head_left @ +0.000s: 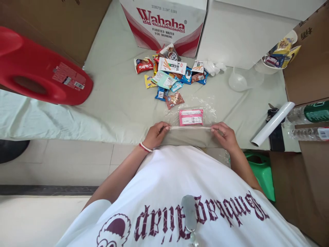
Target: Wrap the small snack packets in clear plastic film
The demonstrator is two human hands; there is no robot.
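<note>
Between my hands stretches the taut near edge of a sheet of clear plastic film (208,112), close to the table's front edge. My left hand (156,133) pinches one end of that edge between thumb and fingers. At the other end, my right hand (224,134) grips it the same way. On the film, just beyond the taut edge, lies a pink packet (191,117) with a white label. Past it is a loose heap of small snack packets, including a brown packet (174,100) nearest the film and a white packet (172,65) on top.
A Wahaha carton (167,25) stands behind the heap, beside a white box (239,32). At left is a large red jug (46,68). To the right are a clear plastic scoop (239,80), a tub (269,67) of snacks, a white roll (272,124) and plastic bottles (309,133).
</note>
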